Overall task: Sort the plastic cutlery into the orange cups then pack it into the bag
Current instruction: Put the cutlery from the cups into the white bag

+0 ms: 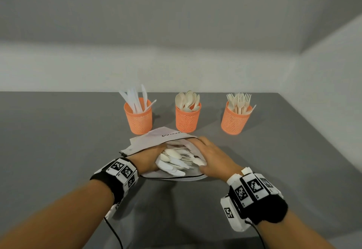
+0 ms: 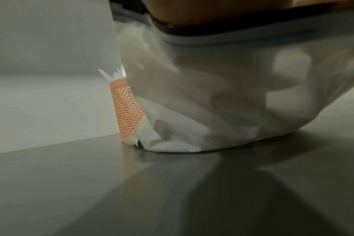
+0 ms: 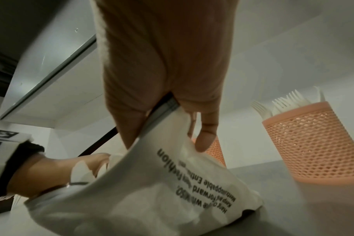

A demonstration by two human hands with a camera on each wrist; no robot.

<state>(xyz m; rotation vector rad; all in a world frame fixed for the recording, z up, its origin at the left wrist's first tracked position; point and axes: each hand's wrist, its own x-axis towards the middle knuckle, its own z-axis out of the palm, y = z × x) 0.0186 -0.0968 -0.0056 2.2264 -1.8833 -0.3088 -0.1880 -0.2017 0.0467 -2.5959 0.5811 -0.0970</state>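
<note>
A white printed bag point(image 1: 148, 141) lies open on the grey table point(image 1: 58, 131) in front of three orange mesh cups. My left hand point(image 1: 147, 159) reaches into its mouth and grips a bundle of white and cream cutlery point(image 1: 176, 160), spoons and knives among it. My right hand point(image 1: 211, 158) pinches the bag's zip edge and holds the mouth open; its fingers point(image 3: 206, 135) curl over the bag point(image 3: 152, 199). The knife cup point(image 1: 138, 117), spoon cup point(image 1: 188, 117) and fork cup point(image 1: 235, 119) each hold several pieces. My left fingertips are hidden inside the bag point(image 2: 212, 95).
The cups stand in a row near the table's far edge, just behind the bag. White walls close the back and right sides. The fork cup point(image 3: 313, 143) stands to the right of my right hand. Bare grey tabletop lies on the left and the near side.
</note>
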